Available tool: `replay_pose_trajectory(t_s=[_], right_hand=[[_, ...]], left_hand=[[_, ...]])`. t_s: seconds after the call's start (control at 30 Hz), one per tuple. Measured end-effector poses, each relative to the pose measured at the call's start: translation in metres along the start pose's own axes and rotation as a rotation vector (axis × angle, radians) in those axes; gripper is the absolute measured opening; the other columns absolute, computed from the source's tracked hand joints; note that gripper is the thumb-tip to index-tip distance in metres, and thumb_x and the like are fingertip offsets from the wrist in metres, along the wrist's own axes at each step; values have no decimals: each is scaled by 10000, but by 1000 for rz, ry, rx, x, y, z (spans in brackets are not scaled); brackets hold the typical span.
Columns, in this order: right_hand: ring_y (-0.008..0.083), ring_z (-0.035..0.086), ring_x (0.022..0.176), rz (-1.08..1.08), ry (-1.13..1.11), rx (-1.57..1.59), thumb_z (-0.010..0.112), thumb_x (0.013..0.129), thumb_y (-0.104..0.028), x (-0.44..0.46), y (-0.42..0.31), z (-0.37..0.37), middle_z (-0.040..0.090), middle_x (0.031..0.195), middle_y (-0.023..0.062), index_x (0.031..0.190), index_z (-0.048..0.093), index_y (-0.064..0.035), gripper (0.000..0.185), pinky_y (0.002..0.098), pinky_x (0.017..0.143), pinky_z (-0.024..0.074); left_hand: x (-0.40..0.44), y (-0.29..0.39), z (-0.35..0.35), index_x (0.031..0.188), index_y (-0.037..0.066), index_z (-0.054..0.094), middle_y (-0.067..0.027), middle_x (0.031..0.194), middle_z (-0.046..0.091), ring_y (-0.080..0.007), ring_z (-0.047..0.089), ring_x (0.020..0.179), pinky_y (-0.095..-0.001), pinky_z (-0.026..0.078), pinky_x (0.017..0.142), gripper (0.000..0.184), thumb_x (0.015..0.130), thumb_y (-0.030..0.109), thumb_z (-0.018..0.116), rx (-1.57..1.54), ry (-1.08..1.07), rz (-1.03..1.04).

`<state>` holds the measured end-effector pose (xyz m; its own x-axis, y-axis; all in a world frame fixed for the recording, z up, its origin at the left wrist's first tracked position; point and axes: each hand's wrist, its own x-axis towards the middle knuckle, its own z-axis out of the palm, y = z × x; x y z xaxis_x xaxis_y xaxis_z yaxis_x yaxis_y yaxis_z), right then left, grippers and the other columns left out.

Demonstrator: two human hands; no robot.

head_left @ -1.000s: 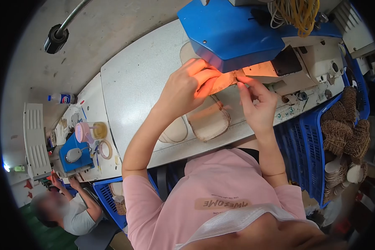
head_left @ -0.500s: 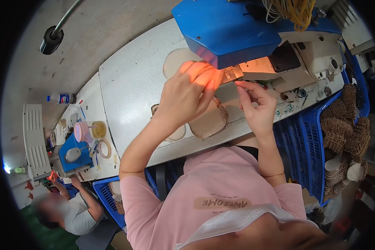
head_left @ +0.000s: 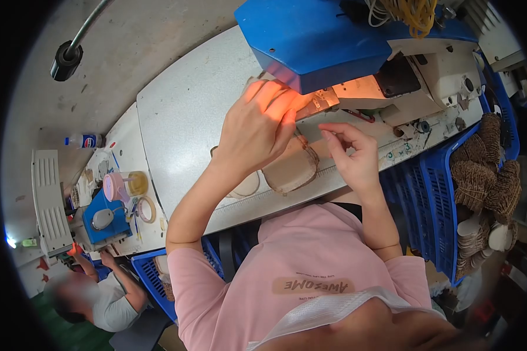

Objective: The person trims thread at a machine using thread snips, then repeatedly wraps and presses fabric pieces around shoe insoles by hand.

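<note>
My left hand is at the blue-headed sewing machine, its fingers bent beneath the head in orange light. It is closed on a pale rounded piece, of which only a sliver shows past the knuckles. My right hand hovers to the right, thumb and forefinger brought together; whatever they pinch is too small to make out. Between my forearms lies a pale rounded piece with a brown edge. Another pale piece lies partly hidden by my left forearm.
Red-handled snips rest by the machine bed. Blue crates with bundled brown woven pieces stand at right. At left are a bottle, a tape roll and a co-worker at another machine.
My right hand has drawn back from the lit machine area, toward the left and slightly down. The pale piece beyond my left hand has gone mostly out of sight behind it.
</note>
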<state>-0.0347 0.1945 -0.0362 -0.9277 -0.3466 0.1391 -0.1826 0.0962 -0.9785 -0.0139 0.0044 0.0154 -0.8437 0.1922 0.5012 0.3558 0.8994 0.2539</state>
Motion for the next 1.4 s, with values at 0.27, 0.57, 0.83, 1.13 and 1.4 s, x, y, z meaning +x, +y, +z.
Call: replay_pose_trajectory(t_s=[0.27,0.57,0.83,1.13,1.4], right_hand=[[200,619,590,41,-147,-150,664,826,-100,-6,0,3,654,750,109,979,675,-4,182,314,580,485],[354,610,792,21,-313,-430,666,793,-131,-10,-6,10,614,914,158,1084,626,-7,318,434,732,488],[348,582,901,-4,-263,-517,650,813,-104,-22,-1,19,542,973,156,1181,554,13,398,435,773,492],[329,542,968,-82,-302,-580,676,785,-70,-17,-4,21,496,982,141,1191,540,-18,431,419,801,484],[308,525,925,-157,-305,-455,623,754,15,-12,4,22,531,925,112,927,557,-30,191,410,830,454]], left_hand=[[-9,18,-1,1098,-32,629,-165,1047,594,-344,556,951,-404,470,831,305,843,130,593,42,-20,-24],[-6,15,12,1071,-78,602,-212,1093,556,-378,518,999,-438,436,870,304,809,73,575,-46,-5,-163],[-45,9,-3,1086,-43,644,-206,1167,592,-355,568,1095,-390,469,921,318,798,-12,514,-74,180,-257],[-186,-9,26,1055,1,668,-155,1145,625,-296,608,1032,-343,491,860,269,808,-20,564,-211,43,-723],[-146,5,20,1055,11,663,-142,1068,641,-303,579,1017,-397,444,915,258,805,-1,599,-127,267,-472]])
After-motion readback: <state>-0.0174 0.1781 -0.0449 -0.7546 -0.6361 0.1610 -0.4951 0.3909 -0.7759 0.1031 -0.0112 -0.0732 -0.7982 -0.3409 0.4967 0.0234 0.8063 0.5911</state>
